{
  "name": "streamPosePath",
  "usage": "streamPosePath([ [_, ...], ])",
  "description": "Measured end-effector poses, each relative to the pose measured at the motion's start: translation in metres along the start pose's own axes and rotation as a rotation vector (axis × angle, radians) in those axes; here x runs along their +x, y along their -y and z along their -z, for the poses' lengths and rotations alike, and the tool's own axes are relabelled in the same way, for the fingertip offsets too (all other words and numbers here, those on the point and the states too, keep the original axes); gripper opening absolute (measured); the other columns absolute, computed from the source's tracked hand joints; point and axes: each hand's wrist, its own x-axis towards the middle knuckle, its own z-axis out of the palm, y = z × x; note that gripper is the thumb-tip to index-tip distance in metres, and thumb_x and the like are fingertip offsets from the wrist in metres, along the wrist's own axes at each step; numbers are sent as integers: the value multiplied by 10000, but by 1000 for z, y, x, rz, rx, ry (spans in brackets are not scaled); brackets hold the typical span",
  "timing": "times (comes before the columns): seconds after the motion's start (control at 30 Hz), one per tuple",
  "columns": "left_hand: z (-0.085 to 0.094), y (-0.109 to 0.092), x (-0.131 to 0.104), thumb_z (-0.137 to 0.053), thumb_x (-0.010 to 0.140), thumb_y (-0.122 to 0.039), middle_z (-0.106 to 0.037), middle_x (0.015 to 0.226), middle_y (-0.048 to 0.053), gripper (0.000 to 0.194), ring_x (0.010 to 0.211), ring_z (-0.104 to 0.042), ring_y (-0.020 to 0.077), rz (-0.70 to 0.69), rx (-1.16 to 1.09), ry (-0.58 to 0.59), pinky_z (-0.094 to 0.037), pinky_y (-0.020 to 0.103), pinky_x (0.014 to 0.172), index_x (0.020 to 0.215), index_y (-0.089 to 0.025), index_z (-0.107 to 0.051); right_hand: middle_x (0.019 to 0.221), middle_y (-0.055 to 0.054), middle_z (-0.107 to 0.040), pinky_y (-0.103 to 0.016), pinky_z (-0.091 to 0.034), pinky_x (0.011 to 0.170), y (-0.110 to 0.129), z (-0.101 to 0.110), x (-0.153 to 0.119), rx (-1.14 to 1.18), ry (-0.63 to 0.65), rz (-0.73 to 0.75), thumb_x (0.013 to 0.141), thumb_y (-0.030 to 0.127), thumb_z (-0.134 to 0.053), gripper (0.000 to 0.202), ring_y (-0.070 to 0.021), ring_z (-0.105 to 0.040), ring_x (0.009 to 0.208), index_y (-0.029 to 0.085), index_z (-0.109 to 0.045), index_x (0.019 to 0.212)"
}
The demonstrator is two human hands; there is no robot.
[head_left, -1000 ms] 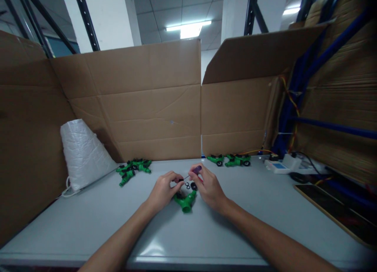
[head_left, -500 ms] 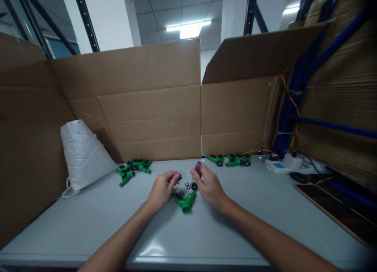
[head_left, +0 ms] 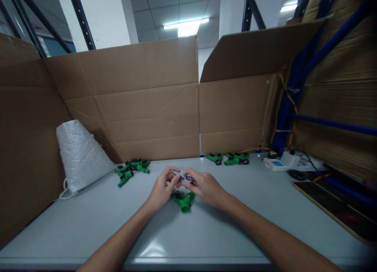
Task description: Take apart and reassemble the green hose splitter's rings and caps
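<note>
My left hand (head_left: pixel 164 186) pinches a small black part (head_left: pixel 181 179) between thumb and fingertips. In my right hand (head_left: pixel 203 186) is a small purple piece (head_left: pixel 190 178), held close against the black part; whether the two touch I cannot tell. Just below both hands, a green Y-shaped fitting (head_left: pixel 184 202) lies on the table, its round opening facing me. Something dark sits at its upper left arm, partly covered by my left fingers. My right hand hides the upper right arm and the spot behind it.
Several green fittings with black parts (head_left: pixel 134 168) lie at the back left, beside a silvery padded bag (head_left: pixel 81 158). More green fittings (head_left: pixel 235 158) sit at the back right. A power strip (head_left: pixel 279 164) and a dark panel (head_left: pixel 332 209) are at right. Cardboard walls (head_left: pixel 147 111) enclose the table.
My right hand has moved left and slightly down, bringing the purple piece up to the black part in my left hand. The small black rings behind the fitting are now covered.
</note>
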Motion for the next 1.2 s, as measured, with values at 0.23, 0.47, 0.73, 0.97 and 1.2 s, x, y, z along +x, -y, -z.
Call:
streamPosePath([
  [0.23, -4, 2, -4, -579, 1026, -517, -675, 804, 9, 384, 768, -663, 179, 29, 12, 83, -482, 252, 670, 1226, -189, -561, 1031, -93, -784, -272, -425, 723, -3, 3, -1, -155, 124, 22, 1078, 336, -536, 216, -237, -739, 904, 222, -610, 1247],
  [0.47, 3, -15, -8, -462, 1082, -487, -706, 908, 25, 318, 850, -638, 201, -110, 508, 111, -445, 330, 848, 1120, -219, -630, 980, -76, -764, -276, -325, 679, -17, 29, 3, -303, 307, -64, 1039, 336, -602, 162, -228, -693, 865, 240, -649, 1160],
  [0.73, -1, -24, -13, -774, 851, -614, -687, 879, 43, 442, 874, -635, 236, -295, 737, 392, -392, 339, 827, 865, -194, -636, 851, -38, -725, -272, -249, 610, -32, 36, -4, -317, 421, -83, 914, 258, -734, 93, -213, -649, 760, 248, -705, 1001],
  [0.97, -13, -24, -18, -807, 816, -603, -693, 842, 38, 416, 868, -638, 246, -327, 609, 424, -405, 367, 861, 880, -208, -692, 820, -41, -724, -280, -286, 607, -31, 30, -8, -329, 314, -70, 884, 192, -749, 133, -231, -658, 739, 260, -707, 991],
  [1.2, -15, -28, -20, -816, 841, -411, -750, 1077, 61, 251, 1096, -651, 284, -288, 467, 485, -427, 439, 1033, 1041, -264, -783, 895, -88, -757, -289, -321, 634, -30, 28, -6, -453, 284, -87, 1013, 300, -624, 96, -245, -687, 768, 231, -677, 1052],
])
